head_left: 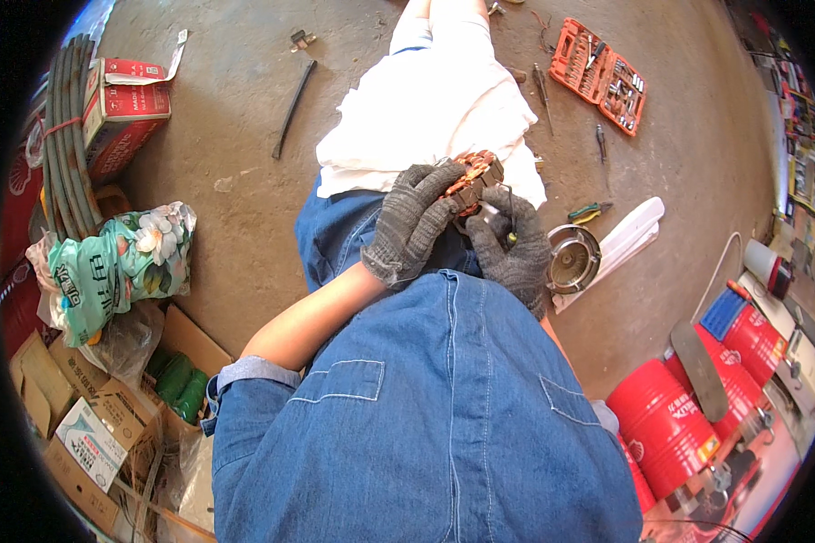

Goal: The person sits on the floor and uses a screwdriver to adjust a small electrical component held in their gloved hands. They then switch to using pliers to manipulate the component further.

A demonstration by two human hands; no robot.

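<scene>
In my grey knitted gloves, both hands meet over the white cloth (398,109) on my lap. My left hand (407,217) grips a motor stator (471,185) with copper windings and a dark laminated core. My right hand (512,244), fingers curled, is at the stator's lower right side, holding a small tool (512,226) with some yellow on it; its tip is hard to make out. Just right of that hand are a round metal housing (572,258), long white blades (634,226) beneath it, and yellow-and-green pliers (589,211).
An orange socket set (598,72), screwdrivers (600,140) and a black rod (294,109) lie on the concrete floor (226,181). Left are hose coils (63,136), a red carton (122,127), a floral bag (118,271) and cardboard boxes (91,434). Red drums (656,416) line the right.
</scene>
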